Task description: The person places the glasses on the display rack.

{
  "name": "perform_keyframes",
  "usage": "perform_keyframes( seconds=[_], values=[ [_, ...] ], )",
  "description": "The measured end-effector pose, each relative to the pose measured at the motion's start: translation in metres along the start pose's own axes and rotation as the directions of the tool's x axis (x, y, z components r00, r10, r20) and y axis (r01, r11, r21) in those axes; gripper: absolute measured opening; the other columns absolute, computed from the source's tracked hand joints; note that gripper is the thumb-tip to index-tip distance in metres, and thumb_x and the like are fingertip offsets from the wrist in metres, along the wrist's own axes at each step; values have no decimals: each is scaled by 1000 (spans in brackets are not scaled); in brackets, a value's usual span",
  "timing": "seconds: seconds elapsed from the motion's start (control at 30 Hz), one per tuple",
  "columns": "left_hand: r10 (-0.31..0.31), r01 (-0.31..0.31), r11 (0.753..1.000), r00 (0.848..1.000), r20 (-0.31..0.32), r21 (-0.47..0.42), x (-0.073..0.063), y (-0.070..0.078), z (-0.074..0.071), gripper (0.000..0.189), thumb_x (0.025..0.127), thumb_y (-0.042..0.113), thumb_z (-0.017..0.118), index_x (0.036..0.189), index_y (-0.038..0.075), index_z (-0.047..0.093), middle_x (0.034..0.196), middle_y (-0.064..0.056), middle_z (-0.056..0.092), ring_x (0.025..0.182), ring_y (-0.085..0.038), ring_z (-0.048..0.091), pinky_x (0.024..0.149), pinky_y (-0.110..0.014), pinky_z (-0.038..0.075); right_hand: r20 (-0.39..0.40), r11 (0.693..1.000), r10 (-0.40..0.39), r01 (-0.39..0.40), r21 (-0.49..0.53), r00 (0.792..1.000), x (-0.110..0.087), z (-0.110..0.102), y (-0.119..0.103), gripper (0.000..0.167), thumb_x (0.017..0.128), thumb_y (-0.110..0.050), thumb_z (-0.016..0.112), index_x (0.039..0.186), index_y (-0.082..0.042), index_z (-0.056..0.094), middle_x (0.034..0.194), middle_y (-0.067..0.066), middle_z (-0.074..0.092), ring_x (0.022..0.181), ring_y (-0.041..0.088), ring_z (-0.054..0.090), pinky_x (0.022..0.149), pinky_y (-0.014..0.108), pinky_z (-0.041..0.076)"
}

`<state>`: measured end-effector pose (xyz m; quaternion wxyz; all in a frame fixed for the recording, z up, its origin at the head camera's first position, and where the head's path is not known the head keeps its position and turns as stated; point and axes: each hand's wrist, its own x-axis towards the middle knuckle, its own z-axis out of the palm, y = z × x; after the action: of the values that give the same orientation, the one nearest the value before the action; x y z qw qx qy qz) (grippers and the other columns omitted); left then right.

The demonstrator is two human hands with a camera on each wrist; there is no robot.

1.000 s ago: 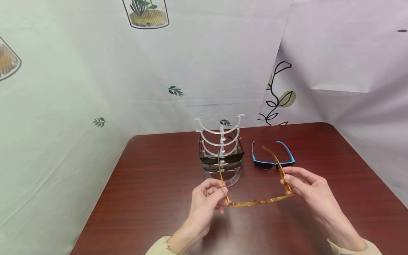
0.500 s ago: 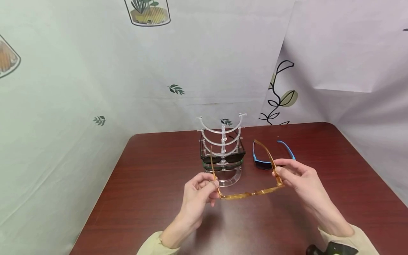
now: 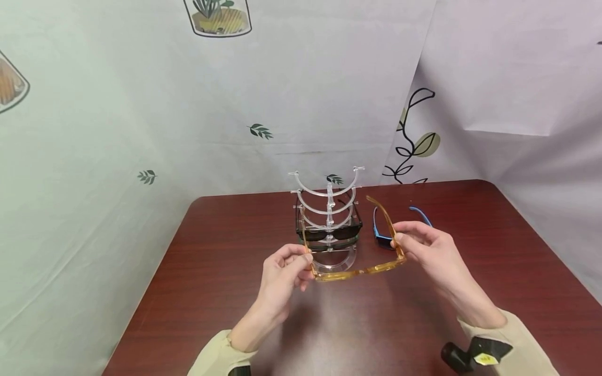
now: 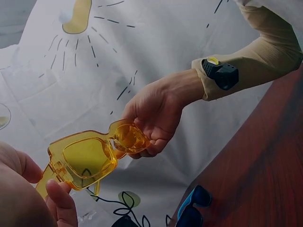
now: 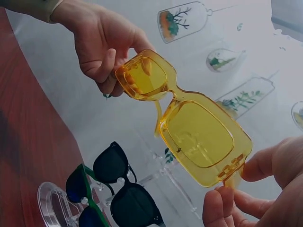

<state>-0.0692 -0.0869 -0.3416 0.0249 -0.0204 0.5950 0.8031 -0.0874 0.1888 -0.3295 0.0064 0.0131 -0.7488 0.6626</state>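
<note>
A pair of yellow see-through sunglasses [image 3: 336, 275] is held in the air above the table, temples unfolded and pointing away from me. My left hand [image 3: 282, 274] pinches the left temple near its hinge between thumb and fingers. On the other side my right hand [image 3: 430, 253] pinches the right temple close to the hinge. Beyond them stands a clear eyewear display rack [image 3: 330, 202], overlapped by the left temple in the head view. Black sunglasses [image 3: 348, 233] sit on a lower level of it, with green-framed sunglasses [image 5: 89, 189] just beneath.
Blue-framed sunglasses [image 3: 383, 240] lie on the table right of the rack, partly hidden by my right hand. The dark red wooden table [image 3: 226, 245] backs onto a white printed cloth [image 3: 301, 94]. Dark devices, one of them a wrist camera [image 3: 470, 355], sit on the sleeves.
Both hands have carried the yellow sunglasses forward and to the left, closer to the rack. The right hand now overlaps the blue-framed sunglasses. Rack and other sunglasses stay in place.
</note>
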Motion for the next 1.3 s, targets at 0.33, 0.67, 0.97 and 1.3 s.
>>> perform_keyframes(
  seconds=[0.33,0.67,0.97,1.3],
  values=[
    [-10,10,1000,1000,-26,-3,18,2,-5,10,83,-3,63,92,0,61,69,-2,62,51,-8,58,44,-18,39,5,1000,0,0,27,1000,15,7,-2,32,97,-10,66,121,10,59,87,-1,70,78,9,65,67,26,56],
    [-7,9,999,999,-50,32,34,7,-9,9,84,-3,60,91,0,63,69,-3,62,52,-8,57,44,-18,39,6,999,-11,11,48,1000,30,13,-4,31,97,-11,64,120,10,59,86,3,71,76,11,66,68,26,57],
    [0,4,999,997,-74,47,46,10,-11,9,83,-3,58,90,0,64,68,-5,62,51,-8,56,44,-18,38,-2,996,-22,23,86,1000,41,18,-5,28,97,-9,64,117,11,59,83,1,70,75,13,65,67,27,56],
    [2,5,998,995,-101,69,61,13,-14,11,83,-2,57,92,-4,63,68,-5,62,50,-9,56,43,-18,38,4,999,17,-17,39,1000,58,22,-8,35,98,-12,63,124,10,57,84,0,69,76,13,66,67,27,57]
  ],
)
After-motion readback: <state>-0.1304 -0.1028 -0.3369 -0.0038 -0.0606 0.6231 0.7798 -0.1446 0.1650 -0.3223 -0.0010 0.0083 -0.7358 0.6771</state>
